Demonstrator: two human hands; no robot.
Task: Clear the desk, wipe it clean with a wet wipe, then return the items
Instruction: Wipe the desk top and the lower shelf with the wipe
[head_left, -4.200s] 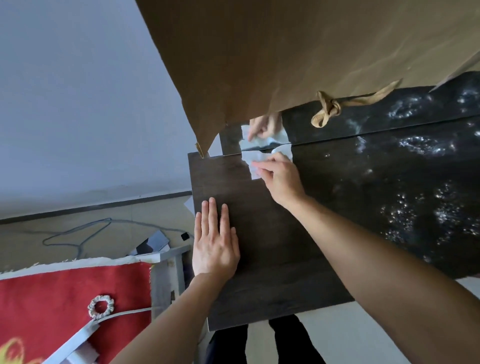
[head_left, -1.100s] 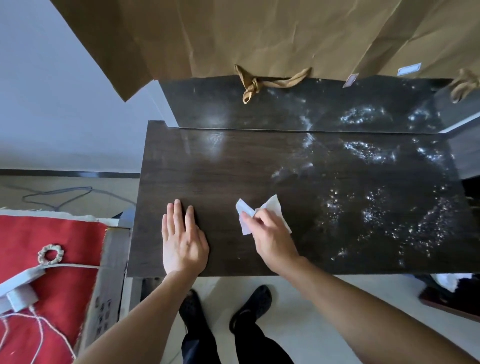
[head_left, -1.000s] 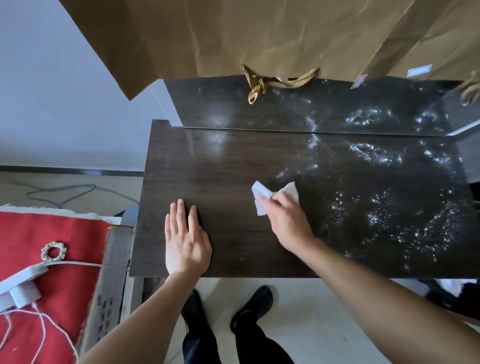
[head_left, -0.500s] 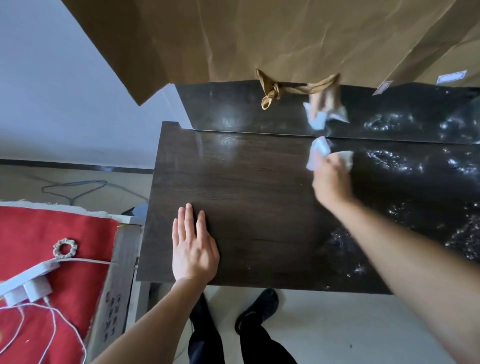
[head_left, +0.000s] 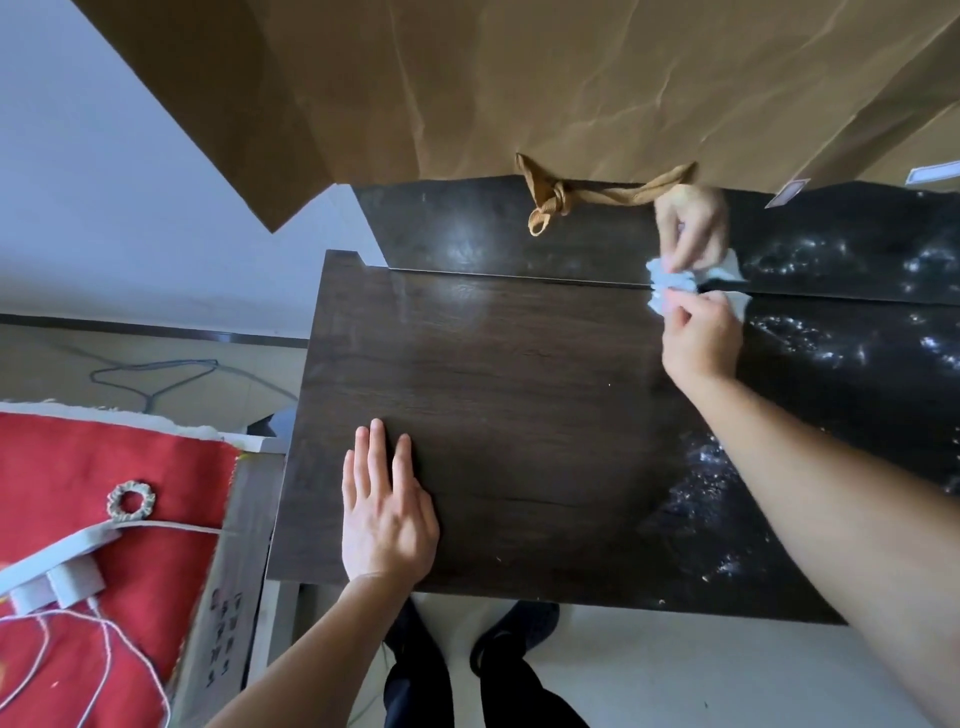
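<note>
Dark desk (head_left: 519, 395), left hand (head_left: 387, 514) flat, fingers spread, right hand (head_left: 698, 340) outstretched, grip pinching crumpled wet wipe (head_left: 670, 286) at back edge

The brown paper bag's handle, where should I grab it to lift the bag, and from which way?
Probably the brown paper bag's ribbon handle, on the flat stretch just right of its knot. It hangs off the bag's lower edge above the desk, so come from below, from the desk side. The right hand, holding the wet wipe, is nearest; the left hand lies flat.
</note>
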